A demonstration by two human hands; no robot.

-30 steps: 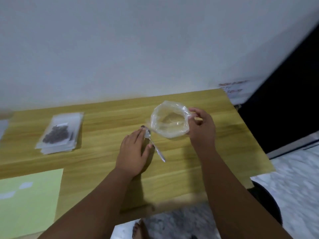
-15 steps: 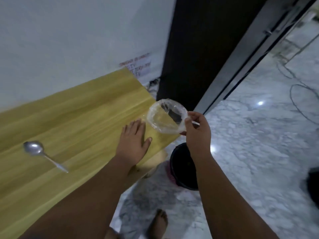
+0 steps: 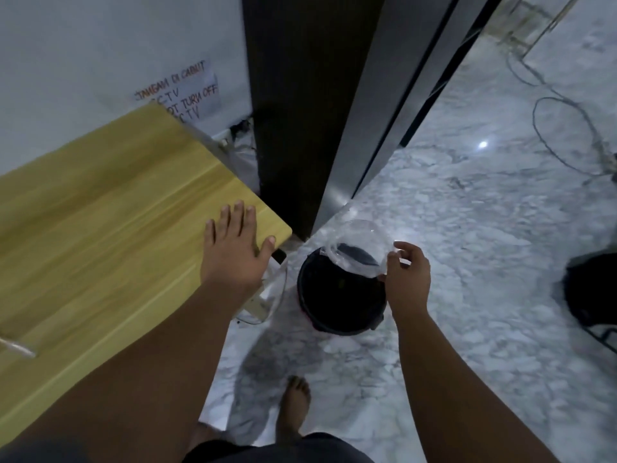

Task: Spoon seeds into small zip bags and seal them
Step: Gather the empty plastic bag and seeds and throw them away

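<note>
My right hand (image 3: 405, 274) pinches the edge of an empty clear plastic bag (image 3: 355, 248) and holds it over a black bin (image 3: 340, 295) on the floor, off the table's right end. My left hand (image 3: 235, 248) lies flat with straight fingers on the right front corner of the wooden table (image 3: 100, 228). The metal spoon's handle (image 3: 16, 347) shows on the table at the far left edge of the view; its bowl is cut off. No seeds or zip bags are in view.
A white wall with a handwritten paper notice (image 3: 180, 91) stands behind the table. A dark door frame (image 3: 300, 111) rises right of it. Cables (image 3: 567, 128) trail over the marble floor. A dark object (image 3: 591, 289) sits at far right. My bare foot (image 3: 295, 406) stands below the bin.
The view has swung right, away from the seed bags and spoon. My right hand carried the clear bag off the table to above the black bin. My left hand slid to the table's corner.
</note>
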